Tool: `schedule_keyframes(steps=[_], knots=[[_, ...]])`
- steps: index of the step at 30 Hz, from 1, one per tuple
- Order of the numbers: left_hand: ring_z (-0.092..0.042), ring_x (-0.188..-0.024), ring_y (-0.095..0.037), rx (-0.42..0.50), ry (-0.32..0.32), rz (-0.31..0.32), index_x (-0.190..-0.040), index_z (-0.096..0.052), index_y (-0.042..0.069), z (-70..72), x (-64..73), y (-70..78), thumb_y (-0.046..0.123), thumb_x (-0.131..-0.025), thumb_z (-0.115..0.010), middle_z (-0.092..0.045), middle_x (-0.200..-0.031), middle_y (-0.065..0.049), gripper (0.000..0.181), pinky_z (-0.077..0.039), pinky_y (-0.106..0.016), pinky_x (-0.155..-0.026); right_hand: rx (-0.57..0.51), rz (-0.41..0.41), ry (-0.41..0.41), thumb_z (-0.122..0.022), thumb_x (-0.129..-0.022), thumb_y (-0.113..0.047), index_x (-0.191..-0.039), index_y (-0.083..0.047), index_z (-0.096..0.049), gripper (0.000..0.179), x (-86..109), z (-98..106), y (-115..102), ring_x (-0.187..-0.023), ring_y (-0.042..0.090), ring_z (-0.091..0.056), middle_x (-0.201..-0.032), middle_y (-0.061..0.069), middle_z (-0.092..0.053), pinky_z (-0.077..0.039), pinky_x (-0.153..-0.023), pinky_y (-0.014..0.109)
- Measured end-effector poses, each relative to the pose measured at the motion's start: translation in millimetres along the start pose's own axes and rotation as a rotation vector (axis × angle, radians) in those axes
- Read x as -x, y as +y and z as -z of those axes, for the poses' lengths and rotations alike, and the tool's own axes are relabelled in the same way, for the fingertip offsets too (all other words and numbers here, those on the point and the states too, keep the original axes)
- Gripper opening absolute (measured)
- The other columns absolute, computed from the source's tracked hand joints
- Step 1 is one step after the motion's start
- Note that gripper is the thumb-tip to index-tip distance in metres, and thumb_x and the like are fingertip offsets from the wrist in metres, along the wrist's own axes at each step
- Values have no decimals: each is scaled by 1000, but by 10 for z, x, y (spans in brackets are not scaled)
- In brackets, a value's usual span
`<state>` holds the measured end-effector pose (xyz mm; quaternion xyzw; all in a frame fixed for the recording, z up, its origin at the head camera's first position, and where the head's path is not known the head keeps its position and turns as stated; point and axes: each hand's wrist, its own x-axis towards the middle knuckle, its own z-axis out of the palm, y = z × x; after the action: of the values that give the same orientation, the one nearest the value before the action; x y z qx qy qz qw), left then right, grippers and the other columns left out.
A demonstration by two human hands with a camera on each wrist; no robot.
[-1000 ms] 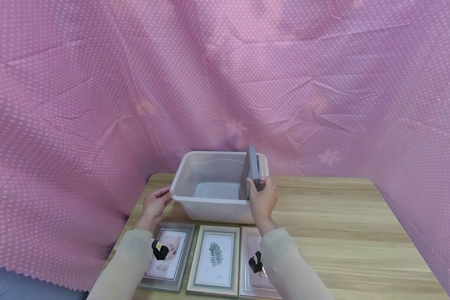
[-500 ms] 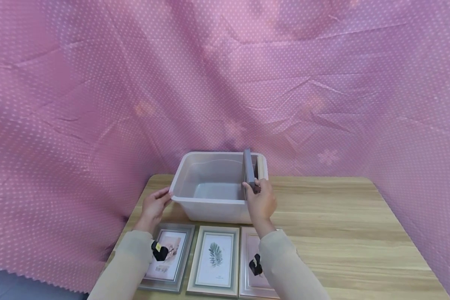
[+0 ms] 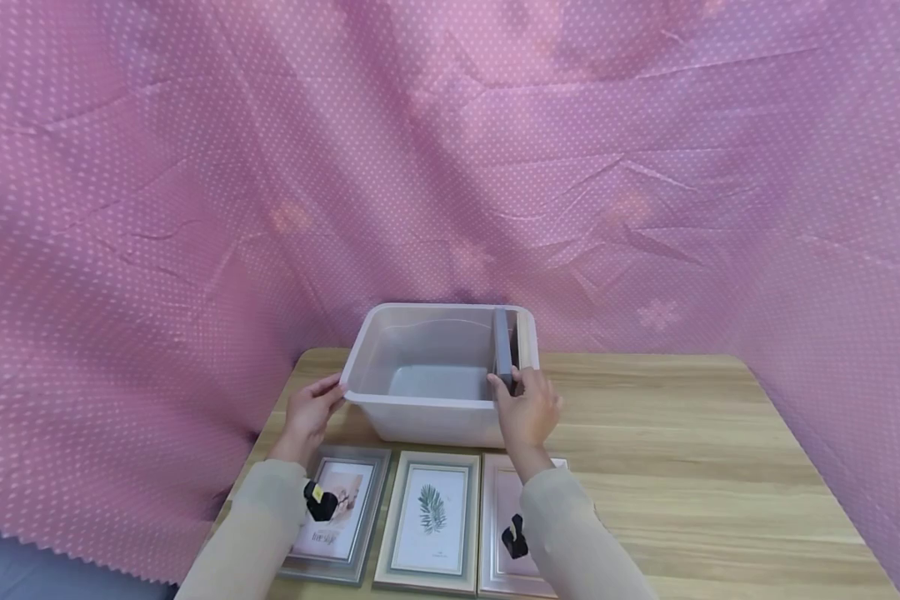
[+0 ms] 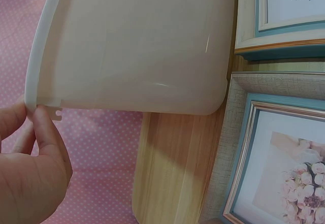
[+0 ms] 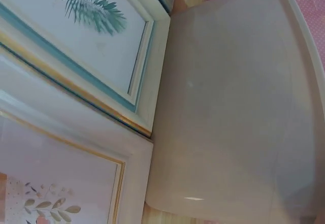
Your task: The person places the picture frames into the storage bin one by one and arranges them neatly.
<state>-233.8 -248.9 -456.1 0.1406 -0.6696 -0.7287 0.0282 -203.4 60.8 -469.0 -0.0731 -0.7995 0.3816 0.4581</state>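
A white plastic storage bin (image 3: 435, 423) stands on the wooden table. At its left front corner my left hand (image 3: 307, 417) pinches the rim, thumb and fingers meeting there in the left wrist view. My right hand (image 3: 528, 412) holds the near end of a grey picture frame (image 3: 502, 342) between thumb and fingers. That frame stands on edge inside the bin, its top close to rim height. Beside it, against the bin's right wall, stands a cream picture frame (image 3: 524, 337). The right wrist view does not plainly show my right hand.
In front of the bin lie a grey frame with a flower picture (image 3: 337, 546), a cream frame with a green leaf print (image 3: 429, 517) and a pinkish-white frame (image 3: 501, 487), partly under my right sleeve. A pink dotted cloth (image 3: 450, 167) hangs behind the table (image 3: 690, 450).
The grey picture frame has sunk lower into the bin, from well above the rim to about rim level, and my right hand moved down with it. My left hand stayed on the rim.
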Motion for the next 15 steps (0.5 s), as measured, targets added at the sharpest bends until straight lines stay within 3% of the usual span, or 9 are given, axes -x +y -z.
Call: schedule_keyframes(steps=[5, 15], knots=[[-59, -101, -14, -15, 0, -1, -131, -49, -10, -2, 0, -5, -4, -92, -58, -49, -127, -24, 41, -51, -21, -88, 12, 41, 17, -88, -67, -26, -77, -9, -60, 35, 14, 10, 28, -66, 24, -50, -70, 4, -55, -34, -65, 41], [-60, -97, -13, -19, 17, 2, -130, -50, -10, -5, 17, -7, -5, -92, -58, -50, -125, -23, 40, -51, -20, -86, 2, 8, 55, -89, -65, -24, -80, -8, -62, 34, 44, 2, 35, -69, 25, -56, -74, 6, -61, -35, -69, 44]])
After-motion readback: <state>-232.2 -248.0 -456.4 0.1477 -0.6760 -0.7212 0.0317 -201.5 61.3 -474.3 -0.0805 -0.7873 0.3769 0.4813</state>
